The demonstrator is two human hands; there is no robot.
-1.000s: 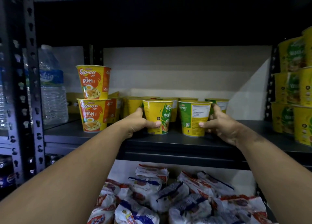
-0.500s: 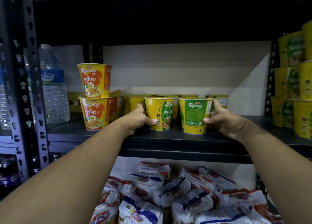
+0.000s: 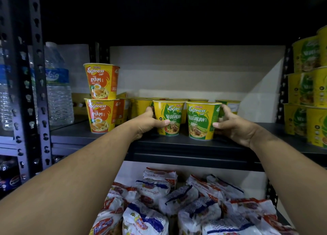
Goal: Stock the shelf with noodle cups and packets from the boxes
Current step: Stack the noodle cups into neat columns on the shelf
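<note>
The shelf (image 3: 185, 144) is dark, smooth metal with a hard front lip, hung on punched uprights; anything nudged past that lip falls onto the packets (image 3: 177, 203) below. Those packets are soft, crinkly plastic pillows heaped loosely on the lower shelf, so a dropped cup would likely dent or roll among them.

At far right stands a stack (image 3: 307, 91) of yellow cups, three high and leaning slightly out in the wide lens; a careless right elbow could topple it. At left, two orange Ayam cups (image 3: 101, 100) sit one on the other, a tall narrow tower near the left arm, and behind the left upright stands a ribbed clear water bottle (image 3: 56, 86).

The task's things at this moment are two Vegetarian cups at the near edge of the shelf, side by side and about touching, labels facing out. The left hand (image 3: 146, 123) is clamped on the left cup (image 3: 168, 118), thumb across its front. The right hand (image 3: 235, 126) grips the right cup (image 3: 202, 121), thumb on the front and fingers curled round the far side. Both cups are tapered, thin-walled, glossy, with wide rims and narrow bases: top-heavy, easy to tip, and easy to crush if squeezed hard. More yellow cups (image 3: 141, 107) crowd just behind; pushing too far could knock that row askew.
</note>
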